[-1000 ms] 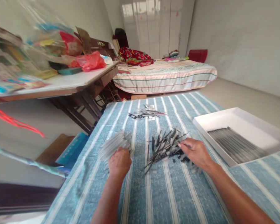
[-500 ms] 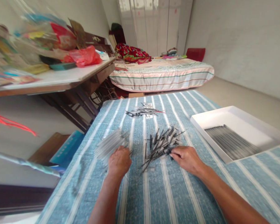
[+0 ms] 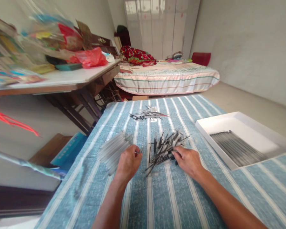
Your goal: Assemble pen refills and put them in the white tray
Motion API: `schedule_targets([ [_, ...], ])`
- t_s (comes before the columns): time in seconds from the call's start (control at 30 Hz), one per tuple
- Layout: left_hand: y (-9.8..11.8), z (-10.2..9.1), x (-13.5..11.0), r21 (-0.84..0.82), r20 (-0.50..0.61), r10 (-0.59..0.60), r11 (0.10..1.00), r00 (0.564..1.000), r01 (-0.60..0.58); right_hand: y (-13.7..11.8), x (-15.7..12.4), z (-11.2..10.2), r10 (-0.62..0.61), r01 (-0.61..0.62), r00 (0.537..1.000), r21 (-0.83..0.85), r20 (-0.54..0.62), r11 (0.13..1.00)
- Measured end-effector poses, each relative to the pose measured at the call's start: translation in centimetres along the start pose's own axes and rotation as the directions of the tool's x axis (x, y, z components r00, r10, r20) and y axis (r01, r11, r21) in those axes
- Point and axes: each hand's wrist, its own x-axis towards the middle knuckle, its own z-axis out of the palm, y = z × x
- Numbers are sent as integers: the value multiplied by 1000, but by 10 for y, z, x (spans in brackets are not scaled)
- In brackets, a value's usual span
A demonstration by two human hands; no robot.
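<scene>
On the blue striped cloth (image 3: 171,197) lies a loose heap of thin black and grey pen parts (image 3: 165,148). My right hand (image 3: 187,160) rests at the heap's near edge, fingers pinched on one of the pieces. My left hand (image 3: 128,162) is curled beside a bundle of clear thin tubes (image 3: 112,151), and a thin tube tip sticks out from its fingers toward the heap. A smaller cluster of dark parts (image 3: 147,115) lies farther back on the cloth.
A white tray (image 3: 248,125) holding a row of dark sticks (image 3: 237,148) sits at the right. A cluttered desk (image 3: 62,79) with bags stands to the left, a bed (image 3: 166,78) beyond the table, and a blue box (image 3: 69,151) on the floor.
My left hand has moved right from the tube bundle toward the heap. My right hand has slid left along the heap's near edge.
</scene>
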Motion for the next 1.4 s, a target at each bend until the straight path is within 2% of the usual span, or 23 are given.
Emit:
schedule_targets([
  [0.13,11,5,-3,-241,-15,19,970,1000,-22,-3,6,-4,99,-98,995,-41,16,994],
  [0.4,21,18,-7,-488,57,31,873,998,1,-9,11,-5,184,-175,975,-75,127,982],
  [0.5,22,19,-7,-571,90,10,820,996,44,-4,12,-7,245,-244,961,-26,127,969],
  [0.6,27,18,-10,-718,166,-7,684,986,126,4,12,-12,323,-336,941,143,104,931],
  [0.67,32,17,-12,-813,224,-9,549,974,192,6,11,-17,391,-413,910,377,139,829],
  [0.7,35,17,-14,-849,252,-5,479,968,224,5,10,-19,427,-458,885,510,185,728],
  [0.77,41,18,-17,-897,308,22,339,951,283,-1,5,-22,459,-516,835,724,304,458],
  [0.83,47,22,-19,-917,360,59,209,931,341,-14,-3,-23,434,-522,808,826,399,212],
  [0.87,49,25,-20,-919,375,69,155,924,361,-22,-7,-23,406,-511,809,850,424,130],
  [0.9,51,28,-21,-921,381,69,113,922,372,-30,-11,-22,374,-502,815,861,442,77],
  [0.97,55,35,-22,-930,365,38,66,930,363,-45,-19,-19,318,-494,831,868,457,44],
  [1.07,56,42,-22,-948,314,-27,52,949,315,-58,-26,-15,228,-501,853,859,469,107],
  [1.17,56,39,-23,-951,288,-38,110,957,290,-55,-27,-13,139,-486,873,860,468,153],
  [1.23,56,34,-23,-945,286,4,165,958,282,-48,-24,-13,130,-457,888,879,442,132],
  [1.4,58,22,-27,-914,354,157,266,922,305,-30,-12,-15,235,-402,890,916,391,-3],
])
